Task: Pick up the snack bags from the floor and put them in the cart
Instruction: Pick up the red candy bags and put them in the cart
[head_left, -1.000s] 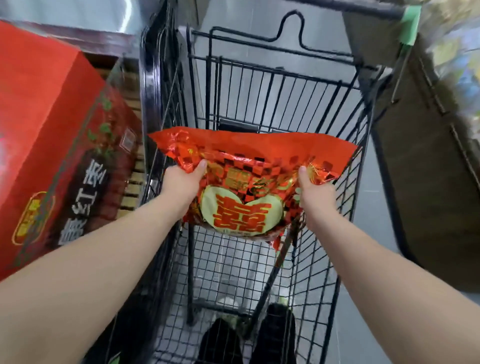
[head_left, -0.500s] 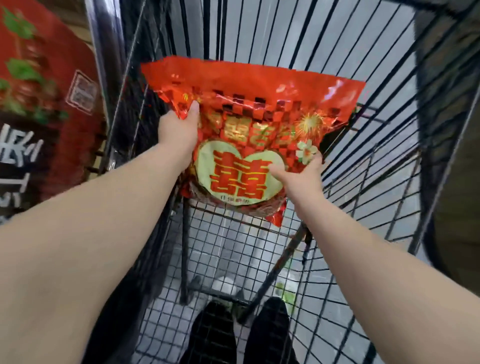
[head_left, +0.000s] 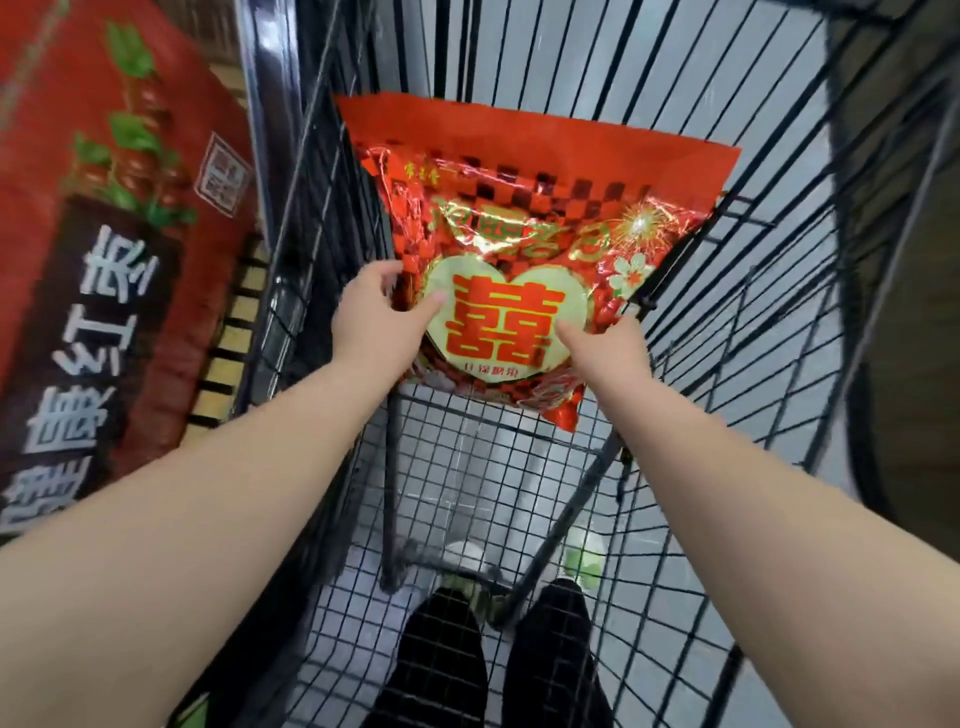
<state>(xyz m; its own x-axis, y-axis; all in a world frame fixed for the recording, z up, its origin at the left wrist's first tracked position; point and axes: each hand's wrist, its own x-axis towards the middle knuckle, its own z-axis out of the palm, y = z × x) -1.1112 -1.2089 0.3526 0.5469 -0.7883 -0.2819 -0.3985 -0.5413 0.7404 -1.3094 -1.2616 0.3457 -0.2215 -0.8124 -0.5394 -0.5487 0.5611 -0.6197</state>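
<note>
Left hand (head_left: 376, 312) grips the lower-left edge of the snack bag (head_left: 524, 249), thumb across the front, fingers curled behind. Right hand (head_left: 605, 345) pinches the lower-right edge the same way, thumb lying on the pale heart label. Bag: red foil, gold print, checker band, tilted with the top edge away from the camera, inside the cart (head_left: 737, 291) basket, lower corner just above the wire floor; contact with the wire can't be confirmed. Left edge of the bag sits close to the cart's left wall. Outside that wall: large red box (head_left: 109, 249) with white characters. Below, through the mesh: black trouser legs, light shoes on grey floor (head_left: 519, 499).
</note>
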